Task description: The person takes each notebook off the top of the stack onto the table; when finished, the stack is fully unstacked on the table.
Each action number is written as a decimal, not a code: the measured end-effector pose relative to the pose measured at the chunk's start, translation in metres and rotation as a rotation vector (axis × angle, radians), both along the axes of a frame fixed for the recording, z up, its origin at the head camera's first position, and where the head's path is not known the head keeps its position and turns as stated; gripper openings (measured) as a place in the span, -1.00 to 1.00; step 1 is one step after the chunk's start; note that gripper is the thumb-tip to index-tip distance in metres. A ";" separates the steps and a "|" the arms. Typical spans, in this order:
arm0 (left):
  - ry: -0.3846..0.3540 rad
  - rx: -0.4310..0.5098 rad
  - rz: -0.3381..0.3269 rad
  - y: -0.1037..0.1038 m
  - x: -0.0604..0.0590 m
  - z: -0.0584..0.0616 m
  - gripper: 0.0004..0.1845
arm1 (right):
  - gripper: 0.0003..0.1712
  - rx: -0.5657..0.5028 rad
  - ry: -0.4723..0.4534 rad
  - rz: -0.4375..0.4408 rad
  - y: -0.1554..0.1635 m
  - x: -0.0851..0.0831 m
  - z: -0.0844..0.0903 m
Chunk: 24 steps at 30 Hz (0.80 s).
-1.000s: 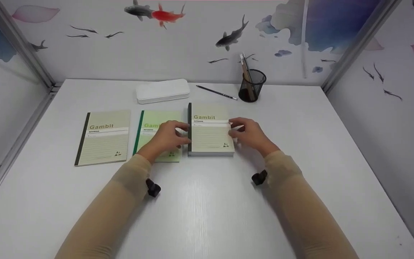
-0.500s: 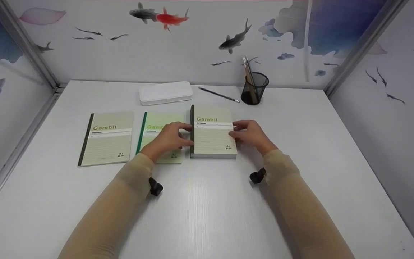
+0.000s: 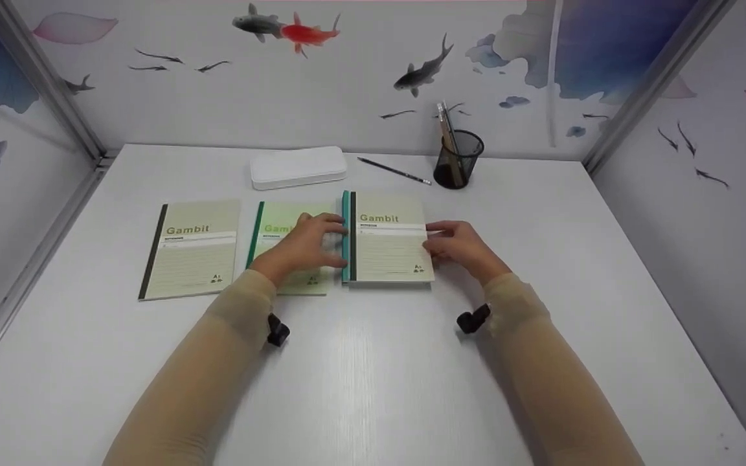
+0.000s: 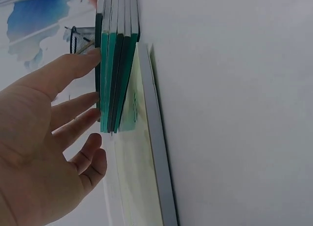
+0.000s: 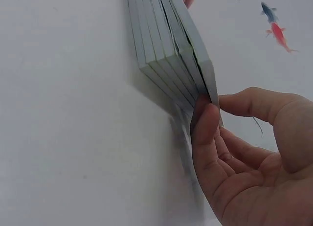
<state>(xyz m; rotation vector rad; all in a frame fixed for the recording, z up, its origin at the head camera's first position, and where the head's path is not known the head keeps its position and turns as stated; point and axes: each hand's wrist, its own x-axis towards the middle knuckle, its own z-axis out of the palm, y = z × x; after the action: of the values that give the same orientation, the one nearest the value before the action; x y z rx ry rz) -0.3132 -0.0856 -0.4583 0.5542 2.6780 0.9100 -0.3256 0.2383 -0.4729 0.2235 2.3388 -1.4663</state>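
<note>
From the head camera we see the stack of pale green paper notebooks [image 3: 389, 239] lying mid-table on the white table [image 3: 373, 362], our left hand [image 3: 302, 243] laid with straight fingers against its spine side and our right hand [image 3: 460, 243] at its open edge, beside a single light green notebook [image 3: 282, 223]. At the left wrist, the spread fingers [image 4: 73, 69] touch the teal and dark green spines [image 4: 115, 64]. At the right wrist, thumb and fingers [image 5: 208, 123] pinch the top cover's edge [image 5: 205, 72].

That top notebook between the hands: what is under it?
Under the top notebook lies a stack of notebooks; a teal spine and page edges show. Their covers are hidden.
</note>
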 end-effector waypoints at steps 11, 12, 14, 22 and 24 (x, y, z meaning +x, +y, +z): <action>0.036 -0.083 -0.052 -0.005 -0.002 0.001 -0.24 | -0.40 -0.088 0.117 0.006 0.014 0.012 -0.008; 0.036 -0.091 -0.054 -0.005 -0.002 0.001 -0.24 | -0.40 -0.096 0.118 0.002 0.016 0.013 -0.008; 0.038 -0.108 -0.059 -0.005 -0.003 0.001 -0.23 | -0.40 -0.124 0.115 -0.007 0.021 0.015 -0.008; 0.041 -0.137 -0.064 -0.005 -0.004 0.004 -0.22 | -0.40 -0.215 0.109 -0.054 0.048 0.026 -0.003; 0.032 -0.129 -0.061 -0.007 -0.002 0.002 -0.22 | -0.41 -0.222 0.103 -0.063 0.056 0.028 -0.002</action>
<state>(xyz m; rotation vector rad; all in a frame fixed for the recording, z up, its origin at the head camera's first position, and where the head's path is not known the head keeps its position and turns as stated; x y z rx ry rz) -0.3154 -0.0923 -0.4562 0.6220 2.7083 0.7123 -0.2972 0.2942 -0.4754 0.1664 2.2411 -1.7922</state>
